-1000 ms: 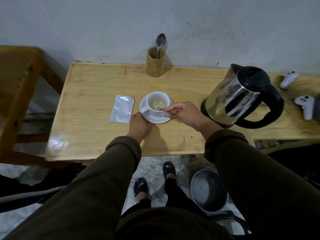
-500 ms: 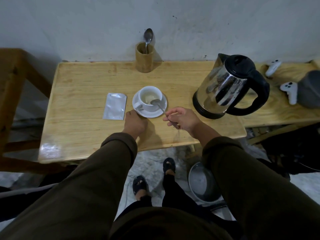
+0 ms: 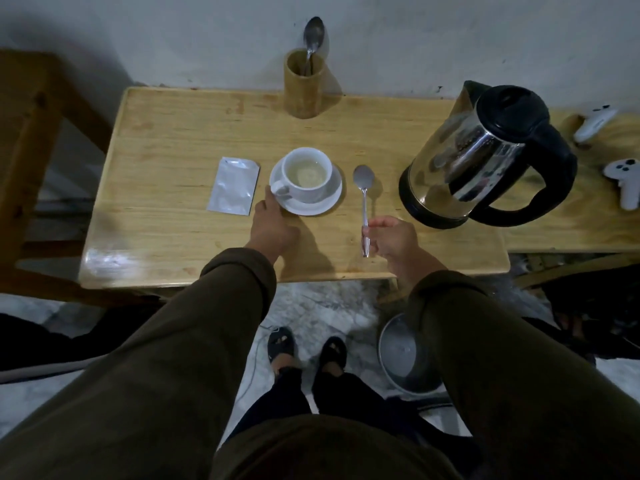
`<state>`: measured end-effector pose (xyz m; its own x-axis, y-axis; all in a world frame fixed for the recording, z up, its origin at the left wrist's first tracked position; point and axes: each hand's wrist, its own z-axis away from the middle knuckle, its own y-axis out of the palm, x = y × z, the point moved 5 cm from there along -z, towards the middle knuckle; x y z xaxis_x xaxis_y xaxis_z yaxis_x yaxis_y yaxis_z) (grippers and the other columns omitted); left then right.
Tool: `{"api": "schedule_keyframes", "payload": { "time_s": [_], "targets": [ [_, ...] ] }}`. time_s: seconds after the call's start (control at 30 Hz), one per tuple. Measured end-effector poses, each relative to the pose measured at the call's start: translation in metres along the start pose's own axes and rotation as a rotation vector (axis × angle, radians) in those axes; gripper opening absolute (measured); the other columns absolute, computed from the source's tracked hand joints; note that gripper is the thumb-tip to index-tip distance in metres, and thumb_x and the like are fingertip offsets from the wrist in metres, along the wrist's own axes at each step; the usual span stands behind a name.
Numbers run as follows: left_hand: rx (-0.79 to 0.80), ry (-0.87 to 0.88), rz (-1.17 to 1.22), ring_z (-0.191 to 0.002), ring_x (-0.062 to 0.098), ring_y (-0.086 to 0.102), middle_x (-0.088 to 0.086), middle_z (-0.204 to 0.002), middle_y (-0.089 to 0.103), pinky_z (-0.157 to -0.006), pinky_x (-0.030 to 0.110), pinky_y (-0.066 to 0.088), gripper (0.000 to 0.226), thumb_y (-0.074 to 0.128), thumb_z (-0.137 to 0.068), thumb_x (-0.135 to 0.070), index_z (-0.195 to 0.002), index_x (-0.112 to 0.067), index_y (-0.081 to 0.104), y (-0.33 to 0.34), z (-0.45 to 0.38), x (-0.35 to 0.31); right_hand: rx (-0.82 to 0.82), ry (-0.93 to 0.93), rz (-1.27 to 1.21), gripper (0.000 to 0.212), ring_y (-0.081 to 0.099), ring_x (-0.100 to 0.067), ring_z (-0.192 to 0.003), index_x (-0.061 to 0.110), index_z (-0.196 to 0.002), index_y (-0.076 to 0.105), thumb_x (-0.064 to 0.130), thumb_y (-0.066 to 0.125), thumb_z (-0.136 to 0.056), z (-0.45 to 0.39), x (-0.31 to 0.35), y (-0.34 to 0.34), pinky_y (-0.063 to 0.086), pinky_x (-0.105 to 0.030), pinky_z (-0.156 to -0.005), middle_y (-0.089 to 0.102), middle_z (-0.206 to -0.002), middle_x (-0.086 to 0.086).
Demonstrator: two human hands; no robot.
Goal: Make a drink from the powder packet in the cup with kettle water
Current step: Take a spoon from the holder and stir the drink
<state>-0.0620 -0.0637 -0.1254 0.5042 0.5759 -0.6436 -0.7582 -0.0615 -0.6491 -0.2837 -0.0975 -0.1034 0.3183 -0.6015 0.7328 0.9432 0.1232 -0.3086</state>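
A white cup [image 3: 306,174] holding pale liquid stands on a white saucer [image 3: 330,199] near the middle of the wooden table [image 3: 173,150]. My left hand [image 3: 272,225] rests at the saucer's near-left rim, fingers touching it by the cup handle. A silver powder packet [image 3: 233,185] lies flat left of the saucer. My right hand [image 3: 393,239] pinches the handle of a metal spoon [image 3: 363,199] that lies between the saucer and the kettle, bowl pointing away. The steel kettle [image 3: 485,157] with black lid and handle stands at the right.
A bamboo holder [image 3: 303,86] with another spoon [image 3: 313,36] stands at the table's back edge against the wall. Two white controllers [image 3: 623,181] lie on a side table at the far right. A metal pot [image 3: 405,358] sits on the floor by my feet.
My right hand has lifted the spoon out of the cup and brought it down to the right of the saucer. My left hand has stayed at the saucer.
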Motion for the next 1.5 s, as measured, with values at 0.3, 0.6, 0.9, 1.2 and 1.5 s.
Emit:
{"api": "schedule_keyframes", "payload": {
  "time_s": [0.3, 0.6, 0.9, 1.2, 1.5],
  "targets": [
    [-0.097, -0.007, -0.064, -0.129, 0.030, 0.041, 0.017, -0.140, 0.038, -0.100, 0.032, 0.039, 0.089, 0.070, -0.076, -0.012, -0.149, -0.010, 0.018, 0.007, 0.004, -0.005, -0.095, 0.082, 0.137, 0.030, 0.063, -0.020, -0.074, 0.022, -0.054, 0.059, 0.007, 0.072, -0.077, -0.032, -0.007, -0.001, 0.059, -0.036, -0.081, 0.061, -0.063, 0.003],
    [-0.110, -0.060, -0.128, -0.132, 0.029, 0.038, 0.017, -0.142, 0.036, -0.105, 0.032, 0.038, 0.096, 0.073, -0.074, -0.016, -0.150, -0.010, 0.015, 0.011, 0.003, -0.007, 0.036, 0.060, 0.289, 0.006, 0.067, -0.023, -0.092, 0.014, -0.077, 0.066, 0.010, 0.068, -0.080, -0.048, -0.003, 0.008, 0.056, -0.038, -0.091, 0.068, -0.091, -0.007],
    [-0.105, -0.072, -0.128, -0.134, 0.029, 0.037, 0.017, -0.145, 0.032, -0.106, 0.033, 0.036, 0.096, 0.071, -0.079, -0.015, -0.152, -0.011, 0.009, 0.014, 0.006, -0.008, 0.005, 0.106, 0.406, 0.026, 0.067, -0.024, -0.090, 0.007, -0.094, 0.071, 0.025, 0.075, -0.075, -0.050, 0.000, 0.014, 0.057, -0.036, -0.088, 0.072, -0.102, -0.010],
    [-0.106, -0.086, -0.129, -0.133, 0.029, 0.038, 0.015, -0.144, 0.033, -0.105, 0.035, 0.039, 0.097, 0.071, -0.078, -0.014, -0.152, -0.015, 0.009, 0.015, 0.005, -0.006, -0.009, 0.005, 0.587, 0.022, 0.064, -0.025, -0.108, 0.010, -0.095, 0.070, 0.028, 0.069, -0.083, -0.049, 0.005, 0.012, 0.049, -0.027, -0.088, 0.069, -0.115, -0.008],
    [-0.098, -0.093, -0.125, -0.134, 0.028, 0.037, 0.013, -0.144, 0.033, -0.105, 0.034, 0.038, 0.094, 0.069, -0.078, -0.014, -0.152, -0.015, 0.009, 0.014, 0.005, -0.004, -0.019, -0.017, 0.592, 0.018, 0.062, -0.023, -0.111, 0.015, -0.085, 0.058, 0.029, 0.070, -0.083, -0.046, 0.007, 0.010, 0.043, -0.024, -0.078, 0.066, -0.119, -0.006]
  ]
}}
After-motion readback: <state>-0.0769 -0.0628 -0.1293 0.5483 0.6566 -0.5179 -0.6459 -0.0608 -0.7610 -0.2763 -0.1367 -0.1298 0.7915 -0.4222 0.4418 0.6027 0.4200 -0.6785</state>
